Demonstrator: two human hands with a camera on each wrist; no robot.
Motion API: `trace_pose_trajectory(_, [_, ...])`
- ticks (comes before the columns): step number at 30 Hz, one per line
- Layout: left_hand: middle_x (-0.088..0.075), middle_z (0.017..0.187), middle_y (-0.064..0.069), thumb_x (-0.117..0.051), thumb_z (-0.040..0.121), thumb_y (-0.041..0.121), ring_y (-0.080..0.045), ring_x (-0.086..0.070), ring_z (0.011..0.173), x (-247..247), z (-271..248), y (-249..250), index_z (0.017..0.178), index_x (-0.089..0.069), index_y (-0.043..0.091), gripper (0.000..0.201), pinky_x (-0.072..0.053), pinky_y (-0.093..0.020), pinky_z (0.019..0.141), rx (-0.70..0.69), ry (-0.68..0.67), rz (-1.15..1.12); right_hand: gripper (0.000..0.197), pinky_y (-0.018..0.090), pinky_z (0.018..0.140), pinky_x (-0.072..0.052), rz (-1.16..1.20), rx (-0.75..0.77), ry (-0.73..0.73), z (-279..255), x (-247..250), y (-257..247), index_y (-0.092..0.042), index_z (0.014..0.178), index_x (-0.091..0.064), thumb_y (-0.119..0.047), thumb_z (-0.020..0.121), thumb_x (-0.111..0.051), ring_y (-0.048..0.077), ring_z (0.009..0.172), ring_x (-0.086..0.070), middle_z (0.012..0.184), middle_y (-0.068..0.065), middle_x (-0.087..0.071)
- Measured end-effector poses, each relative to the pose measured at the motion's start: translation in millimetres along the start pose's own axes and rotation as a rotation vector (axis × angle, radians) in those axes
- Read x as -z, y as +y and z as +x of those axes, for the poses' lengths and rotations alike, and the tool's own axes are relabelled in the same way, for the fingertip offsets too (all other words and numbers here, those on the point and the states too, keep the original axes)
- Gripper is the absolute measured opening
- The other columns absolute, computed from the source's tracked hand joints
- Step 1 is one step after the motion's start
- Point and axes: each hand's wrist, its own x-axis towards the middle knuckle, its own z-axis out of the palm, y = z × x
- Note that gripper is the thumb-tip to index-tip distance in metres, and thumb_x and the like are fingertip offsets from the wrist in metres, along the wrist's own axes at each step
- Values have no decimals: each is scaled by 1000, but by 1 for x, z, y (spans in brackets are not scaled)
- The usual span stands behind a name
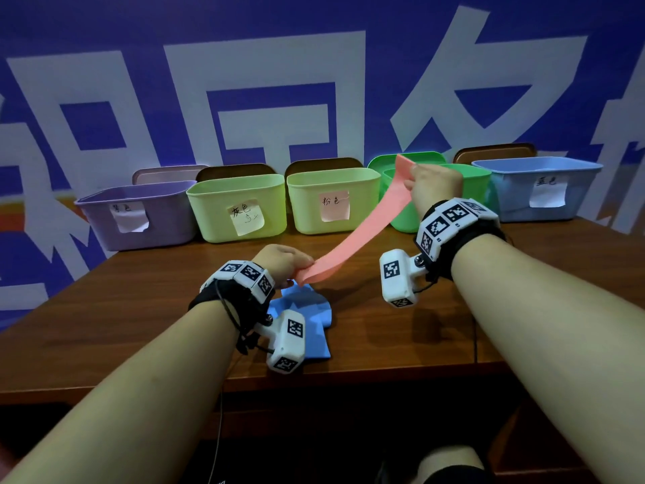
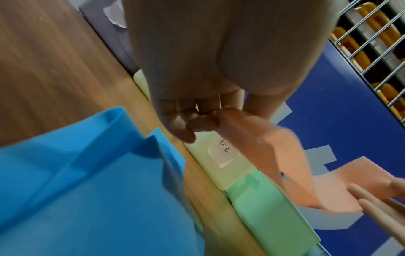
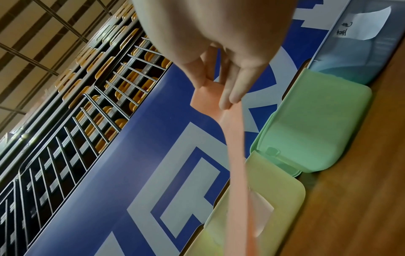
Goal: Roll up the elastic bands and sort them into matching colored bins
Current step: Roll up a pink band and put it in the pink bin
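A pink elastic band (image 1: 359, 235) (image 2: 285, 155) (image 3: 236, 155) hangs stretched in the air between my hands. My left hand (image 1: 284, 262) (image 2: 197, 121) pinches its lower end just above the table. Up by the green bin, my right hand (image 1: 432, 185) (image 3: 219, 86) pinches its upper end. A blue band (image 1: 303, 319) (image 2: 76, 181) lies crumpled on the table under my left wrist. Along the back stand several bins: purple (image 1: 139, 218), a yellow-green one with a note (image 1: 241, 207), a second yellow-green one with a pink note (image 1: 331, 204) (image 2: 223, 155), green (image 1: 481, 190), light blue (image 1: 537, 186).
The wooden table (image 1: 139, 316) has its front edge near my forearms. Lids lean behind the bins against a blue banner wall (image 1: 244, 82). A cable (image 1: 220, 413) hangs from my left wrist over the table edge.
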Motion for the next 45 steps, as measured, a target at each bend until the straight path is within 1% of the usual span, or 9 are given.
trace_pose_trajectory(4, [-66,71,-2,-69,84,7,-10,-56,55,0,-3,3,80,-68,13,8,-39,-16,40,24,4,-39,23,23,67,-51,61,-42,-4,-8,0,-3,-10,68,-60,-5,91,-56,24,72,-67,69,-1,-60])
trace_pose_trajectory(7, [-67,76,-3,-71,81,3,-15,-59,67,4,-2,3,83,-67,14,12,-46,-25,53,33,39,-36,25,31,72,-56,63,-29,39,-16,1,-5,-20,71,-56,-12,94,-54,19,69,-66,72,2,-63])
trace_pose_trajectory(13, [-64,79,-7,-65,82,-6,-17,-59,63,10,0,2,92,-66,14,22,-52,-28,54,31,125,-82,28,36,72,-52,23,10,31,-23,1,-12,-15,66,-59,-10,92,-52,18,57,-56,60,4,-57])
trace_pose_trajectory(17, [-68,81,-9,-63,85,-6,-20,-64,66,18,-2,11,103,-65,9,24,-55,-33,70,-6,155,-230,20,38,78,-53,-140,4,-106,-16,6,-10,8,102,-66,-2,90,-54,20,69,-56,64,1,-54])
trace_pose_trajectory(22, [-68,90,-13,-63,83,-9,-20,-66,69,26,-14,40,93,-66,8,19,-55,-24,59,-111,137,-503,48,36,90,-53,-332,-74,-216,-29,2,-16,-7,133,-51,-11,87,-63,25,103,-60,120,8,-58])
trace_pose_trajectory(28, [-69,78,-12,-64,85,-2,-18,-68,68,16,-20,77,85,-67,1,3,-57,-26,65,-161,139,-714,48,25,78,-51,-271,274,-791,-94,-22,-42,-12,125,-60,-3,79,-70,15,91,-60,107,3,-64])
trace_pose_trajectory(35, [-57,78,-11,-56,95,8,-10,-53,61,18,-35,104,86,-59,-4,15,-50,-12,52,-206,-14,-880,21,20,76,-46,-227,508,-431,-99,-22,-62,-19,103,-74,-25,85,-68,8,81,-59,81,-9,-65])
trace_pose_trajectory(41, [-68,85,5,-59,92,32,-11,-57,78,27,-62,123,87,-67,20,15,-42,-25,68,-339,0,-592,17,30,66,-46,-67,396,-390,-91,-14,-95,-15,73,-72,-18,87,-63,18,69,-58,70,2,-65])
trace_pose_trajectory(45, [-67,81,-2,-60,93,21,-15,-57,74,30,-82,142,95,-70,10,15,-38,-23,56,-472,86,-479,19,29,61,-45,11,310,-510,-90,0,-121,-15,66,-68,-19,85,-67,17,64,-59,69,4,-65])
